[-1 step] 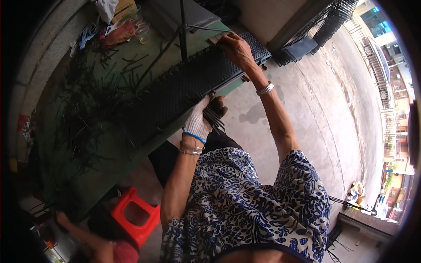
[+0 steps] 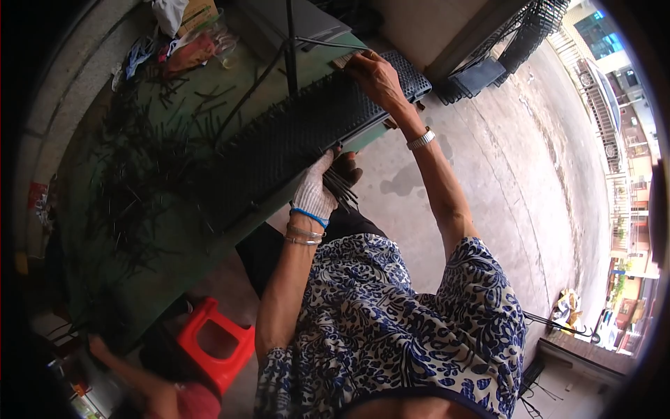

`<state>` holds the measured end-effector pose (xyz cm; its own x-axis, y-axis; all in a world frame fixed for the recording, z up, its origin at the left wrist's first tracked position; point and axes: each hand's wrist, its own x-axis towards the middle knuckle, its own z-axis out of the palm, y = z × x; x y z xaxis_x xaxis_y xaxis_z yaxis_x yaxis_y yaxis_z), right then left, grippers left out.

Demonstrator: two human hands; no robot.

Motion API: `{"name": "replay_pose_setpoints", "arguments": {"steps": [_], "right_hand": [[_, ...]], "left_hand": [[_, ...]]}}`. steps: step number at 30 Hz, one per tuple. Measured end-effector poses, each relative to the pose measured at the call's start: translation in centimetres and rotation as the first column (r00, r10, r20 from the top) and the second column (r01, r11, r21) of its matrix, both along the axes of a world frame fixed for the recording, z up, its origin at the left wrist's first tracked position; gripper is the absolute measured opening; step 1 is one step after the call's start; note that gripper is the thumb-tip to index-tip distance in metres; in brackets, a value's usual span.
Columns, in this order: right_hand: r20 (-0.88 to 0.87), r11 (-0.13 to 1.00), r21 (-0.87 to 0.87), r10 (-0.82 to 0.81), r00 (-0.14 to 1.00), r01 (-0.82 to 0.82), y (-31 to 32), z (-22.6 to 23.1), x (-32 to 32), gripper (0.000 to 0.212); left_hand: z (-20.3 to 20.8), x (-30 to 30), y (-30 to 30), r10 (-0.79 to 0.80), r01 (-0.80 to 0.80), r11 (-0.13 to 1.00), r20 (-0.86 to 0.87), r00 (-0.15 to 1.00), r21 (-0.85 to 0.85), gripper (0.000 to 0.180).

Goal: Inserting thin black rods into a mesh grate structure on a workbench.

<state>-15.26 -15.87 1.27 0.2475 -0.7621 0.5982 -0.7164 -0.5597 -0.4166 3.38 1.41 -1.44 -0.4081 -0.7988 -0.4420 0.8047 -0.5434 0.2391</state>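
Observation:
A long black perforated panel (image 2: 279,143) lies along the near edge of a green table (image 2: 185,269). My left hand (image 2: 317,185), in a white knitted glove with dark fingertips, is closed on a bunch of thin black strips (image 2: 340,190) beside the panel's near edge. My bare right hand (image 2: 377,73) rests at the panel's far right end, its fingers curled down. A small tan piece (image 2: 342,61) shows beside those fingertips; whether they grip it is hidden. Short black strips stand along part of the panel's far side.
Loose black strips (image 2: 139,174) are heaped across the table's left part. Thin dark rods (image 2: 291,56) rise behind the panel. Plastic bags (image 2: 192,52) lie at the back. A red stool (image 2: 216,346) and another person's arm (image 2: 132,373) are at lower left.
The strips in my left hand have shifted slightly, their free ends moving a little up and right. My right hand stays at nearly the same place on the panel.

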Motion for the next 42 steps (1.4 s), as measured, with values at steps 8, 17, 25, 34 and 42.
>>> {"name": "replay_pose_setpoints", "arguments": {"steps": [8,17,25,34,42], "right_hand": [[0.044,0.993,0.052,-0.111,0.993,0.108,0.5,0.1,0.7,0.020],[0.154,0.973,0.075,-0.226,0.962,0.216,1.1,-0.5,1.1,0.022],[0.302,0.977,0.066,-0.212,0.929,0.202,1.2,-1.5,0.9,0.014],[0.150,0.963,0.054,-0.268,0.951,0.263,2.5,-1.1,0.7,0.017],[0.190,0.964,0.057,-0.266,0.945,0.260,1.9,-1.8,1.3,0.017]], "left_hand": [[0.1,-0.1,0.1,-0.007,0.007,1.000,-0.019,1.000,-0.029,0.018],[0.7,0.1,0.2,-0.003,0.004,1.000,0.021,1.000,-0.024,0.017],[0.8,0.1,0.2,-0.002,0.002,0.999,-0.013,1.000,-0.032,0.018],[1.0,0.1,-0.3,-0.004,0.000,0.999,-0.091,0.996,-0.048,0.020],[1.3,0.0,-0.1,0.014,-0.017,0.999,-0.076,0.997,-0.036,0.019]]}}
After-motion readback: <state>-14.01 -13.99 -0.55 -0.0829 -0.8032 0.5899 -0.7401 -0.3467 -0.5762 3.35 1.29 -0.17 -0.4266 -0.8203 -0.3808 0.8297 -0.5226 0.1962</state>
